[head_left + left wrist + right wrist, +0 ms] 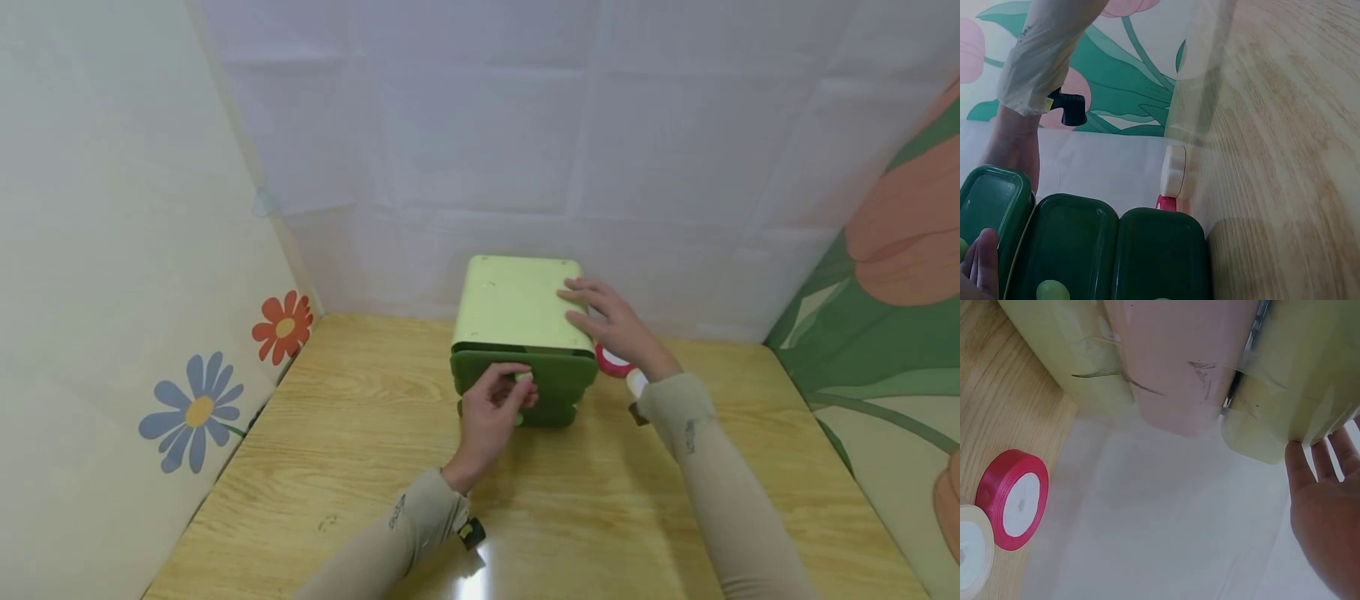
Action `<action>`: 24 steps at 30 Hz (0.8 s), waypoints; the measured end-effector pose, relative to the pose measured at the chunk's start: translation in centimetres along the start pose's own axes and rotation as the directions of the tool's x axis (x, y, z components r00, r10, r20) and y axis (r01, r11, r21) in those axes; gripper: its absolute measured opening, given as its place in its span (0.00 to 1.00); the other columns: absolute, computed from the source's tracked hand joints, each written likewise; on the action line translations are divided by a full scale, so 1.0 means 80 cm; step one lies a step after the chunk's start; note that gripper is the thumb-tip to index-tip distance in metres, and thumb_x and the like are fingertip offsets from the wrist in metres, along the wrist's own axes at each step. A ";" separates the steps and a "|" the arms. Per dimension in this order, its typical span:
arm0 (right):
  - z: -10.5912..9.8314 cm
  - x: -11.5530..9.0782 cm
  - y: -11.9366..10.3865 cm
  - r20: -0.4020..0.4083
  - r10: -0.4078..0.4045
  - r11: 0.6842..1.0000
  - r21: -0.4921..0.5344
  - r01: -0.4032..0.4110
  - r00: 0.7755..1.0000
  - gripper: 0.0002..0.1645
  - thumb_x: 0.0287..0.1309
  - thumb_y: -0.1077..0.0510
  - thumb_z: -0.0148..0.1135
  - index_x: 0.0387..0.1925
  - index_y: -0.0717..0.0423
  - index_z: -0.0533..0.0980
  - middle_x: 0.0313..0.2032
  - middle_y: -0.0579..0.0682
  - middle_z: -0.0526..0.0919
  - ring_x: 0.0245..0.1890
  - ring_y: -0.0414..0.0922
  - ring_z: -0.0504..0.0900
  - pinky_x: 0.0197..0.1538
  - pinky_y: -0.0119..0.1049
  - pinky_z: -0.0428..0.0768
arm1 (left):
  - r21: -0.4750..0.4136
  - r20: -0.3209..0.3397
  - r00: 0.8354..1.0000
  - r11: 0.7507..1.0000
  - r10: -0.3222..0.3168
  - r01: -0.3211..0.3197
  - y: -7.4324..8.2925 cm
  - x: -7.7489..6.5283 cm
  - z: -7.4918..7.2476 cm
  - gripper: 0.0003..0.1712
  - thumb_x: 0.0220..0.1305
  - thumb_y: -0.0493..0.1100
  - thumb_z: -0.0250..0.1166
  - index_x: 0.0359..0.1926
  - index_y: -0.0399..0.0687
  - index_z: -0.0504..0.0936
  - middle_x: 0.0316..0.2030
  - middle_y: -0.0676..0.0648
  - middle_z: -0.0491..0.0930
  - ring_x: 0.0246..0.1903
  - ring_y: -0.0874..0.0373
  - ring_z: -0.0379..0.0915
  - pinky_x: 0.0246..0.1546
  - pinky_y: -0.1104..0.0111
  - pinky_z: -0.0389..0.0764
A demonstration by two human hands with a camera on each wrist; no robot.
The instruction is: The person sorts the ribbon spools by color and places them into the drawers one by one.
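Note:
A small drawer cabinet (pixel 517 300) with a light green top stands on the wooden table near the back wall. Its dark green top drawer (pixel 566 375) juts out a little, a narrow gap showing behind the front. My left hand (pixel 483 425) pinches that drawer's pale green knob (pixel 524 377) between thumb and fingers. Below it, the two lower drawer fronts (pixel 1072 240) sit further back in the left wrist view. My right hand (pixel 611 321) rests with extended fingers on the cabinet's top right edge. From the right wrist view, the side has a pink middle section (pixel 1172 369) between light green ones.
Right of the cabinet, a red ribbon roll (pixel 1013 500) and a cream-white ribbon roll (pixel 975 550) stand on edge on the table (pixel 360 433). A white cloth wall (pixel 480 142) rises behind. Flower-printed panels (pixel 90 250) flank the table.

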State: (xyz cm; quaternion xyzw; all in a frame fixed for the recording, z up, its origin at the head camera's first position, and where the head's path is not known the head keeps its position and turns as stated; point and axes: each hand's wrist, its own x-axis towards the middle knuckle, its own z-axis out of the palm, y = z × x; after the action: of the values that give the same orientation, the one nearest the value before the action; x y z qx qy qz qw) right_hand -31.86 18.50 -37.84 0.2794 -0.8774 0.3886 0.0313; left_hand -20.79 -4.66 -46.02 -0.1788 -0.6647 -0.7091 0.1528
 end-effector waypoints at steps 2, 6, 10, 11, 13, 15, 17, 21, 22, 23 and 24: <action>0.000 0.000 0.000 -0.003 0.001 1.000 0.004 -0.001 1.000 0.29 0.76 0.43 0.56 0.73 0.44 0.71 0.79 0.46 0.61 0.81 0.52 0.53 0.79 0.67 0.53 | -0.004 0.001 1.000 1.000 0.009 -0.009 -0.001 0.002 0.000 0.12 0.73 0.46 0.66 0.51 0.46 0.82 0.38 0.37 0.88 0.35 0.49 0.87 0.38 0.61 0.91; 0.000 0.001 0.001 -0.004 0.002 1.000 0.005 -0.002 1.000 0.29 0.76 0.43 0.56 0.73 0.43 0.70 0.79 0.46 0.60 0.81 0.52 0.52 0.78 0.68 0.52 | -0.005 0.005 1.000 1.000 0.022 -0.022 -0.001 0.004 0.000 0.12 0.73 0.46 0.66 0.52 0.46 0.82 0.38 0.35 0.87 0.35 0.49 0.87 0.38 0.61 0.91; 0.001 0.001 0.002 0.001 0.006 1.000 0.008 -0.006 1.000 0.30 0.77 0.42 0.55 0.74 0.43 0.70 0.80 0.46 0.59 0.81 0.52 0.51 0.79 0.68 0.52 | -0.002 0.007 1.000 1.000 0.022 -0.022 -0.001 0.005 -0.001 0.12 0.74 0.45 0.66 0.52 0.45 0.82 0.38 0.34 0.87 0.34 0.52 0.87 0.38 0.61 0.91; 0.001 0.000 0.001 0.004 0.007 1.000 0.005 -0.007 1.000 0.30 0.77 0.42 0.55 0.74 0.43 0.69 0.80 0.46 0.59 0.81 0.52 0.51 0.79 0.68 0.52 | -0.003 0.007 1.000 1.000 0.021 -0.021 -0.002 0.006 -0.001 0.12 0.73 0.45 0.66 0.52 0.45 0.82 0.38 0.35 0.87 0.34 0.53 0.87 0.38 0.62 0.91; 0.000 0.000 0.001 0.009 0.009 1.000 0.001 -0.009 1.000 0.30 0.77 0.42 0.55 0.74 0.43 0.69 0.80 0.46 0.59 0.82 0.52 0.51 0.79 0.68 0.51 | 0.000 0.006 1.000 1.000 0.020 -0.020 -0.003 0.007 -0.002 0.11 0.73 0.45 0.66 0.51 0.45 0.82 0.38 0.35 0.87 0.34 0.54 0.87 0.38 0.62 0.91; 0.000 -0.001 0.000 0.013 0.009 1.000 -0.004 -0.009 1.000 0.30 0.77 0.41 0.55 0.74 0.43 0.69 0.80 0.46 0.59 0.82 0.52 0.51 0.79 0.69 0.51 | 0.001 0.005 1.000 1.000 0.020 -0.020 -0.004 0.009 -0.002 0.11 0.73 0.44 0.66 0.51 0.45 0.82 0.37 0.36 0.88 0.34 0.55 0.87 0.38 0.62 0.91; 0.000 -0.001 -0.001 0.015 0.007 1.000 -0.006 -0.007 1.000 0.31 0.77 0.41 0.55 0.74 0.43 0.69 0.80 0.46 0.59 0.82 0.52 0.51 0.78 0.69 0.51 | -0.001 0.008 1.000 1.000 0.018 -0.018 -0.006 0.010 -0.003 0.11 0.73 0.43 0.66 0.51 0.45 0.82 0.37 0.36 0.88 0.34 0.54 0.87 0.38 0.62 0.91; 0.000 -0.001 -0.001 0.013 0.005 1.000 -0.007 -0.005 1.000 0.30 0.77 0.42 0.55 0.74 0.43 0.69 0.80 0.46 0.58 0.82 0.53 0.51 0.78 0.69 0.51 | 0.003 0.014 1.000 1.000 0.008 -0.008 -0.005 0.012 -0.004 0.11 0.73 0.44 0.66 0.51 0.45 0.82 0.38 0.36 0.88 0.34 0.53 0.87 0.38 0.62 0.91; 0.000 -0.001 -0.001 0.014 0.005 1.000 -0.008 -0.005 1.000 0.30 0.77 0.42 0.55 0.74 0.43 0.69 0.80 0.47 0.58 0.82 0.53 0.51 0.78 0.69 0.51 | 0.003 0.015 1.000 1.000 0.003 -0.003 -0.005 0.013 -0.004 0.11 0.73 0.44 0.66 0.51 0.45 0.82 0.38 0.36 0.88 0.35 0.53 0.87 0.39 0.62 0.91; 0.000 -0.001 -0.002 0.014 0.006 1.000 -0.008 -0.006 1.000 0.30 0.77 0.42 0.55 0.74 0.43 0.69 0.80 0.47 0.58 0.81 0.53 0.51 0.78 0.69 0.51 | 0.005 0.016 1.000 1.000 -0.001 0.001 -0.005 0.013 -0.004 0.11 0.73 0.45 0.66 0.52 0.45 0.82 0.38 0.37 0.88 0.35 0.53 0.87 0.39 0.62 0.91; 0.000 -0.001 -0.002 0.014 0.007 1.000 -0.007 -0.007 1.000 0.30 0.77 0.42 0.55 0.74 0.43 0.69 0.80 0.47 0.58 0.81 0.53 0.51 0.79 0.69 0.51 | 0.007 0.018 1.000 1.000 -0.003 0.003 -0.005 0.013 -0.004 0.12 0.73 0.45 0.66 0.52 0.46 0.82 0.38 0.37 0.88 0.35 0.53 0.87 0.39 0.62 0.91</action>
State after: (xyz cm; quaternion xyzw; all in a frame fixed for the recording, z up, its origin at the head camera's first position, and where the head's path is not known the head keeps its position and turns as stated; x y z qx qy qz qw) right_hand -31.69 18.46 -37.77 0.2790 -0.8799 0.3837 0.0247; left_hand -21.91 -4.97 -45.92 -0.1835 -0.6687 -0.7055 0.1466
